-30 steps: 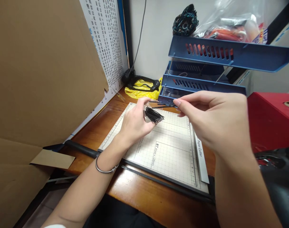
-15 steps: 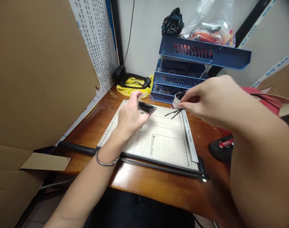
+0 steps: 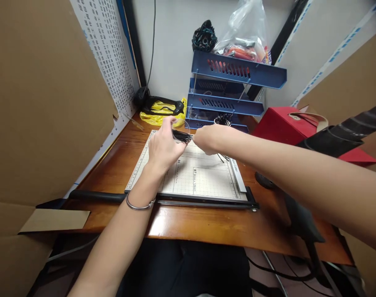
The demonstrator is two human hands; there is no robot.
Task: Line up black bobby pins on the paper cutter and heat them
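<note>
My left hand [image 3: 163, 149] is wrapped round a clear round container [image 3: 188, 124] tilted on its side. Thin black sticks [image 3: 181, 136] with pale tips lie bundled in it, ends toward the right. My right hand [image 3: 208, 139] meets those ends at the container's mouth; its fingers are drawn together, and their tips are mostly hidden. Behind it stands a white cup [image 3: 215, 122] full of similar black sticks [image 3: 224, 119]. A few loose sticks [image 3: 222, 158] rest on the paper cutter [image 3: 212, 181] below my right wrist.
Blue stacked trays [image 3: 237, 74] stand at the back, a plastic bag [image 3: 250, 29] on top. A yellow bag [image 3: 157, 119] lies back left. A red box [image 3: 276, 121] sits at right, by a black wrapped pole [image 3: 336, 138]. The cutter's black handle [image 3: 98, 196] extends left.
My right hand has moved left and down from beside the white cup to the mouth of the clear container. My left hand keeps its hold. The view has shifted to the right.
</note>
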